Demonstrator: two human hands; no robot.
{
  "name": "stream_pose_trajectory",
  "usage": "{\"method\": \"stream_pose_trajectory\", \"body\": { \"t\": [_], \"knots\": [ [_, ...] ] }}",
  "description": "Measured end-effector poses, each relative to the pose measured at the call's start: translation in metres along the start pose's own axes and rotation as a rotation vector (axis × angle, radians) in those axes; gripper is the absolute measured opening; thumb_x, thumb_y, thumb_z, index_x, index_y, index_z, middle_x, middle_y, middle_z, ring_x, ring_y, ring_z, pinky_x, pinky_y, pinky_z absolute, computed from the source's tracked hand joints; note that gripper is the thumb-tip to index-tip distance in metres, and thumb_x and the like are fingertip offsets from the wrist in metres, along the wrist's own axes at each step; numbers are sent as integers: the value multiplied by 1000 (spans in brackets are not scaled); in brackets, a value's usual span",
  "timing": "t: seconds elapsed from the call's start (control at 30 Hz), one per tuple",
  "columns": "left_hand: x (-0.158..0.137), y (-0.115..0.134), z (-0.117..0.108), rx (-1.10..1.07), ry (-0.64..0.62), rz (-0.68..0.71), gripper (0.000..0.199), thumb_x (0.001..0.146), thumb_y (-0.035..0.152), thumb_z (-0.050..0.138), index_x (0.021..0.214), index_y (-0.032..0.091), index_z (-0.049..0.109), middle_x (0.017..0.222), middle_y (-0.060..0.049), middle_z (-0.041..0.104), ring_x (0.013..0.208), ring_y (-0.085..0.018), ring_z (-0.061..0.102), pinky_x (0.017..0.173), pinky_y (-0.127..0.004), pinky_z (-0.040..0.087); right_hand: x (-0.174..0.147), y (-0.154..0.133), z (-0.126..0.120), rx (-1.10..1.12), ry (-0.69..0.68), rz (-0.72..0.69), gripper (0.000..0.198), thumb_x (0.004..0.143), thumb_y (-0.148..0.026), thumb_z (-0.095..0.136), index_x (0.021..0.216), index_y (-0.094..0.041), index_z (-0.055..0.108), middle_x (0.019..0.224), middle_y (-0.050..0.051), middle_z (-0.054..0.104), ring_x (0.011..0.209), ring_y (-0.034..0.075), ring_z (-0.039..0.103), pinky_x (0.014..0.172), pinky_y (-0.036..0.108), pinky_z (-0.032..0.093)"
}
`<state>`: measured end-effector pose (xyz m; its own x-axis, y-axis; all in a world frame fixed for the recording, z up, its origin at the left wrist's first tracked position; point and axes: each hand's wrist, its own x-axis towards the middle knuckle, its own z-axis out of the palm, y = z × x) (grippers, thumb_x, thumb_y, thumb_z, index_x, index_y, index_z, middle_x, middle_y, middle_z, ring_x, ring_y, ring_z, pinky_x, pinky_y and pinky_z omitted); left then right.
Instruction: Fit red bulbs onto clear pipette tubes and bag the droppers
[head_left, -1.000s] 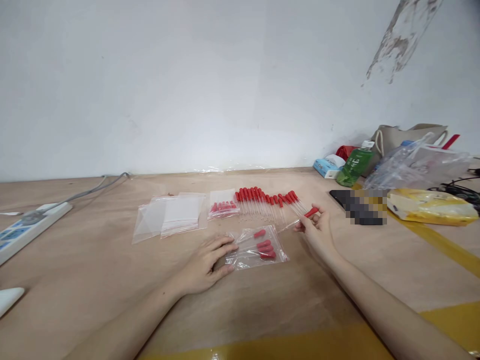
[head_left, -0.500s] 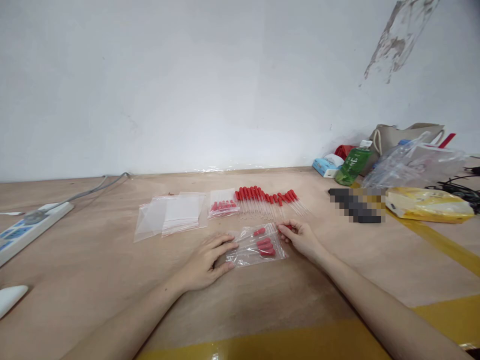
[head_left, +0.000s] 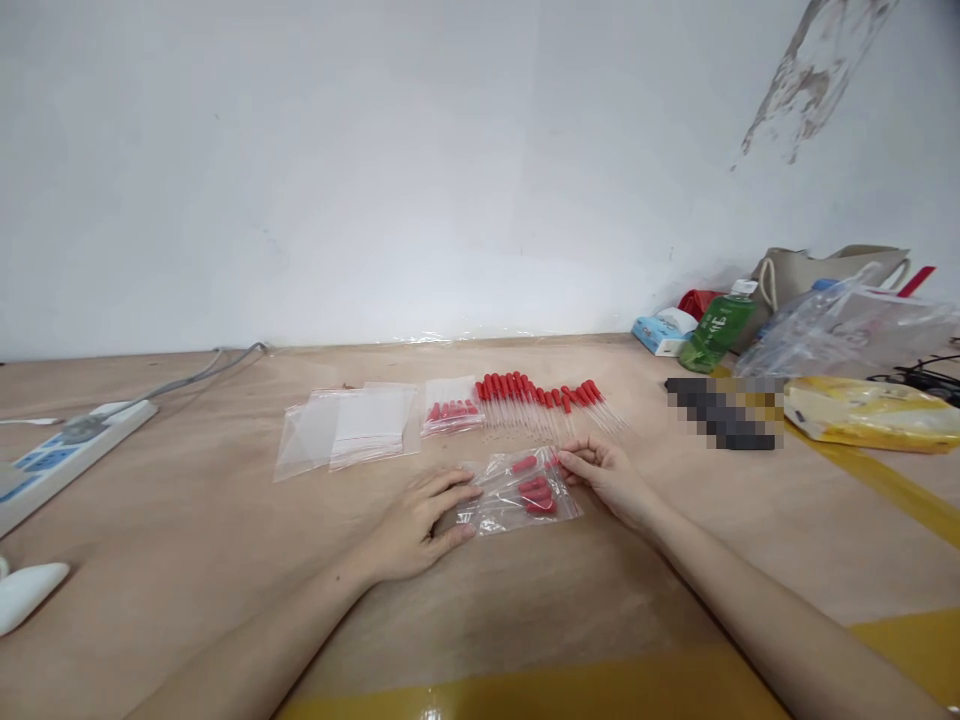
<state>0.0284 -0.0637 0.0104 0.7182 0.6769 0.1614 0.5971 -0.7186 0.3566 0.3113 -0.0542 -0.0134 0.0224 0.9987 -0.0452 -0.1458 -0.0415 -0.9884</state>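
Note:
A clear zip bag (head_left: 495, 522) lies flat on the table with several red-bulbed droppers (head_left: 537, 490) inside, their thin stems toward the left. Across the bag's left end rests my left hand (head_left: 420, 525), its fingers and thumb spread and touching the plastic. At the bag's upper right corner, my right hand (head_left: 604, 472) pinches another dropper, whose red bulb (head_left: 554, 458) shows partly at the bag's mouth; the fingertips cover the rest. Beyond the hands lies a row of loose droppers (head_left: 510, 388). Left of them is a filled bag (head_left: 450, 392) of droppers.
Flat clear bags (head_left: 367, 425) are stacked at the left of the row. A power strip (head_left: 82, 445) and a white object (head_left: 30, 597) lie far left. To the right are a green bottle (head_left: 718, 330), a tissue pack (head_left: 660, 335), a yellow packet (head_left: 870, 412) and plastic bags (head_left: 847, 325).
My right hand has brought its dropper slightly left, so the bulb now overlaps the bag's mouth. My left hand stays on the bag. The whole view has shifted a little.

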Motion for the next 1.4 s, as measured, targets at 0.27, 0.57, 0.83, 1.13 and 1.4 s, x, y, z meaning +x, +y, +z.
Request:
{"method": "stream_pose_trajectory", "body": {
  "t": [0.27, 0.57, 0.83, 1.13, 1.4],
  "knots": [
    [1, 1, 1, -11, 29, 5, 40, 86, 39, 45, 125, 29, 45, 134, -3, 41, 123, -23, 36, 102, -42, 33, 0, 8, 9, -239, -10, -75, 35, 64, -47, 64, 78, -14, 63, 55, -2, 58, 42, 7, 44, 42, 21, 36],
    [1, 1, 0, -8, 11, -5, 42, 86, 40, 43, 127, 29, 41, 134, -3, 40, 124, -22, 35, 102, -41, 32, -3, 7, 5, -199, -127, 7, 40, 65, -44, 64, 93, -19, 53, 75, 1, 64, 41, 7, 50, 35, 18, 36],
    [1, 6, -3, -23, 27, -18, 48, 86, 41, 44, 131, 27, 35, 133, -4, 41, 123, -22, 36, 103, -41, 31, -3, -8, 6, -416, 77, 136, 33, 63, -46, 64, 74, -17, 54, 44, -8, 47, 26, 5, 34, 24, 17, 18],
    [1, 7, -3, -18, 32, 20, 49, 86, 41, 44, 132, 27, 33, 135, -4, 40, 125, -23, 33, 102, -42, 31, -9, -14, 3, -190, -191, 220, 25, 62, -36, 68, 60, -15, 55, 45, -4, 52, 36, 5, 43, 33, 15, 30],
    [-4, -46, -14, 329, 464, -224, 39, 84, 42, 44, 119, 25, 48, 125, -7, 48, 122, -25, 36, 102, -46, 24, -6, -47, -11, 215, -53, 204, 18, 70, -24, 60, 84, -15, 64, 77, 6, 68, 53, 12, 59, 39, 19, 47]
  ]
}}
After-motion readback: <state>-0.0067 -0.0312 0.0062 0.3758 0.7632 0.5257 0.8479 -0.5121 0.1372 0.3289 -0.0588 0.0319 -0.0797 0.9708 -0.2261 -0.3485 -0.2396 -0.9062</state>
